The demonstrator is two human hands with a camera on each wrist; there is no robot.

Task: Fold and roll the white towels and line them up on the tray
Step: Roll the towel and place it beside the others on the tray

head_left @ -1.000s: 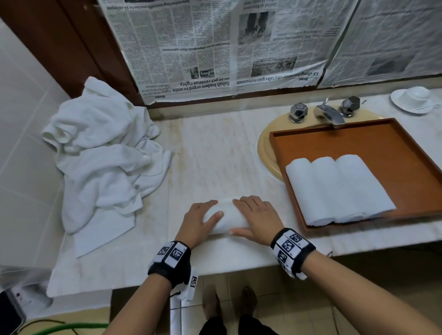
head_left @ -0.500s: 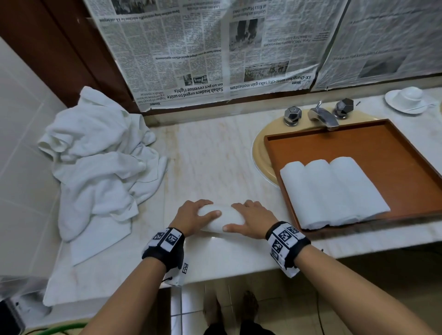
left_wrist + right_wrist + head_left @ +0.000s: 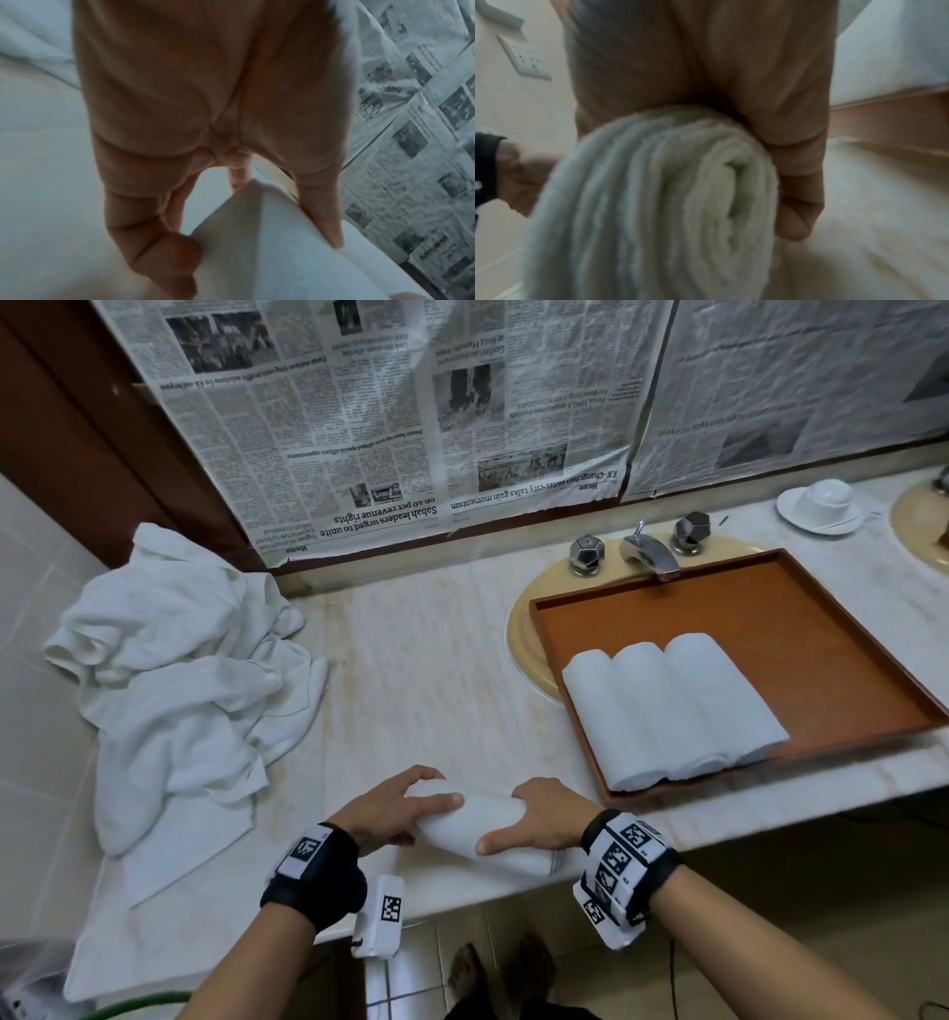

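A rolled white towel (image 3: pixel 488 824) is held near the counter's front edge, tilted with its right end nearer me. My left hand (image 3: pixel 405 806) grips its left end, thumb on top. My right hand (image 3: pixel 534 824) wraps the right end, thumb toward me. The right wrist view shows the roll's spiral end (image 3: pixel 670 203) inside my curled fingers (image 3: pixel 800 203). In the left wrist view my fingers (image 3: pixel 323 215) clasp the towel (image 3: pixel 270 253). Three rolled towels (image 3: pixel 672 706) lie side by side at the left front of the brown tray (image 3: pixel 832 649).
A heap of unfolded white towels (image 3: pixel 174 670) lies at the counter's left. The tray sits over a beige sink (image 3: pixel 524 639) with a chrome tap (image 3: pixel 649 554). An upturned cup on a saucer (image 3: pixel 821 503) stands at the back right. Newspaper (image 3: pixel 411 413) covers the wall.
The towel roll has come up off the counter and toward me, and now sits tilted. Both hands went from pressing on it to gripping round its ends.
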